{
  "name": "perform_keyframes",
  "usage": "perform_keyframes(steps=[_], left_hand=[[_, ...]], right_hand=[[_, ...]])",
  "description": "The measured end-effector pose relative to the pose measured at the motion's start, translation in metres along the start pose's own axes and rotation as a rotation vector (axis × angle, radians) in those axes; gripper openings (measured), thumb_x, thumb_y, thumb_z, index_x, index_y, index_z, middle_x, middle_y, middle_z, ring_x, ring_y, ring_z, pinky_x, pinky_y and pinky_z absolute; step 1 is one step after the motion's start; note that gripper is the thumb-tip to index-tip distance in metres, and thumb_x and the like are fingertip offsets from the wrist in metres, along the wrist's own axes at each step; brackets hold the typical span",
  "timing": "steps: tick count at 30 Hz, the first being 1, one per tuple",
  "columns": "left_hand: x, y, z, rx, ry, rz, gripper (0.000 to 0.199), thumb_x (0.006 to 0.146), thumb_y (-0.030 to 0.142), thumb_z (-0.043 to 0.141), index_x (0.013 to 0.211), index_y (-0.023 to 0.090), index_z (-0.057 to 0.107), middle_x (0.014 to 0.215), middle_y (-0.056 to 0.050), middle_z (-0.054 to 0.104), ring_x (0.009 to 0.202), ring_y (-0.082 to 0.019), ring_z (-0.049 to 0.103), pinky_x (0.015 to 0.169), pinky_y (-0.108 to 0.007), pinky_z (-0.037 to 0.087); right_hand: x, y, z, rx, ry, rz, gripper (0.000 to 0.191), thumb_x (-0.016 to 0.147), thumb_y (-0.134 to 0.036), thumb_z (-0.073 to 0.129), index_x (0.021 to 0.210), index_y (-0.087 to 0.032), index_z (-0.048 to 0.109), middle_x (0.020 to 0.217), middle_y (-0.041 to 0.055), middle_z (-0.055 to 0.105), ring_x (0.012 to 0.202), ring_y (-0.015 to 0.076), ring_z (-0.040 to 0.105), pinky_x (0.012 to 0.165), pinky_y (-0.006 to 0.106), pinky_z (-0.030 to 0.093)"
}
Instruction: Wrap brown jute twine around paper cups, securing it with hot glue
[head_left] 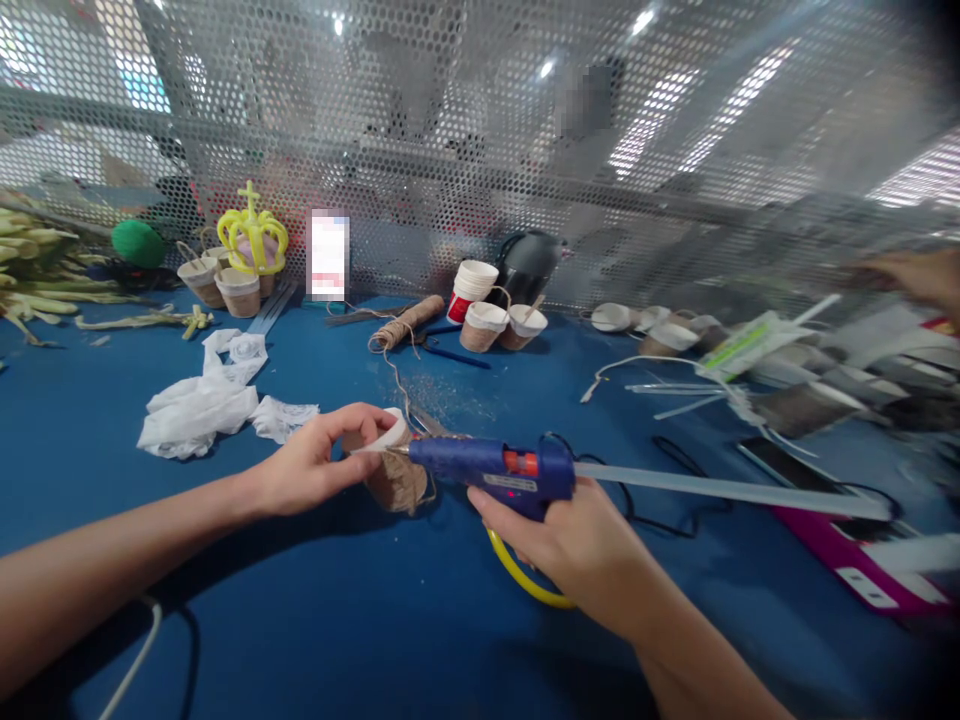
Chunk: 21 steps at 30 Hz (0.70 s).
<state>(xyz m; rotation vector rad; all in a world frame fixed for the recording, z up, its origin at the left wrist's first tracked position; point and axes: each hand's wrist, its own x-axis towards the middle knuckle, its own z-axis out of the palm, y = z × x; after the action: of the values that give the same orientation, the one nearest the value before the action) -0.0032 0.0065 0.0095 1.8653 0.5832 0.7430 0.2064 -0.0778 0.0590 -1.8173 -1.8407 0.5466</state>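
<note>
Near the middle of the blue table, my left hand (315, 455) is closed on the white rim of a small cup (397, 482) wrapped in brown twine and tilted on its side. My right hand (574, 540) grips a dark blue hot glue gun (487, 465), its nozzle pointing left at the cup's rim. A long clear glue stick (720, 488) runs out of the back of the gun. A loose strand of twine leads from the cup up to a twine roll (411, 322). White lace ribbon (199, 405) lies left of my left hand.
Twine-wrapped cups (484, 326) stand near the mesh partition (420, 150), beside stacked white cups (474, 285). A yellow crown (253, 235) sits at the back left. At right lie a magenta power strip (847, 560), a black cable and blurred clutter. Another person's hand (919, 280) shows far right.
</note>
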Motion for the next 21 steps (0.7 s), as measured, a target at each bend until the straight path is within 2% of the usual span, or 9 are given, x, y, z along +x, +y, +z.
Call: perform_keyframes(steps=[4, 8, 12, 15, 21], left_hand=[[0.000, 0.000, 0.000, -0.004, -0.005, 0.007, 0.017, 0.083, 0.025, 0.047, 0.069, 0.016, 0.044, 0.111, -0.010, 0.054, 0.111, -0.023, 0.046, 0.092, -0.035, 0.035], [0.001, 0.000, 0.000, -0.001, -0.005, 0.011, 0.016, 0.082, 0.023, 0.047, 0.069, 0.016, 0.043, 0.110, -0.009, 0.054, 0.111, -0.023, 0.045, 0.092, -0.034, 0.034], [0.001, -0.001, 0.000, 0.006, -0.012, 0.020, 0.016, 0.082, 0.023, 0.047, 0.069, 0.015, 0.044, 0.108, -0.009, 0.055, 0.111, -0.023, 0.045, 0.092, -0.034, 0.034], [0.000, -0.002, 0.000, 0.017, -0.012, 0.018, 0.015, 0.083, 0.024, 0.047, 0.070, 0.015, 0.045, 0.109, -0.010, 0.054, 0.110, -0.023, 0.046, 0.092, -0.035, 0.034], [0.000, -0.002, 0.001, 0.028, -0.005, 0.020, 0.016, 0.082, 0.025, 0.047, 0.069, 0.016, 0.045, 0.107, -0.009, 0.054, 0.111, -0.023, 0.045, 0.093, -0.035, 0.034]], right_hand=[[0.000, -0.001, 0.002, 0.033, 0.003, -0.017, 0.015, 0.070, -0.029, 0.050, 0.068, -0.018, 0.061, 0.054, 0.0015, 0.058, 0.048, 0.0144, 0.051, 0.047, 0.025, 0.044], [0.000, 0.002, 0.001, 0.007, -0.005, 0.046, 0.018, 0.068, -0.033, 0.053, 0.056, -0.019, 0.054, 0.046, -0.0009, 0.051, 0.044, 0.0139, 0.047, 0.044, 0.026, 0.042], [0.002, 0.006, -0.004, 0.008, -0.016, -0.021, 0.031, 0.071, -0.033, 0.053, 0.044, -0.022, 0.043, 0.036, -0.0034, 0.043, 0.041, 0.0132, 0.047, 0.042, 0.024, 0.040], [0.005, 0.008, -0.005, 0.030, 0.001, -0.056, 0.034, 0.074, -0.032, 0.052, 0.043, -0.022, 0.041, 0.033, -0.0045, 0.042, 0.039, 0.0125, 0.047, 0.042, 0.023, 0.040], [0.009, 0.010, -0.003, 0.062, 0.013, -0.028, 0.033, 0.074, -0.031, 0.052, 0.044, -0.022, 0.042, 0.032, -0.0062, 0.040, 0.036, 0.0112, 0.044, 0.042, 0.024, 0.039]])
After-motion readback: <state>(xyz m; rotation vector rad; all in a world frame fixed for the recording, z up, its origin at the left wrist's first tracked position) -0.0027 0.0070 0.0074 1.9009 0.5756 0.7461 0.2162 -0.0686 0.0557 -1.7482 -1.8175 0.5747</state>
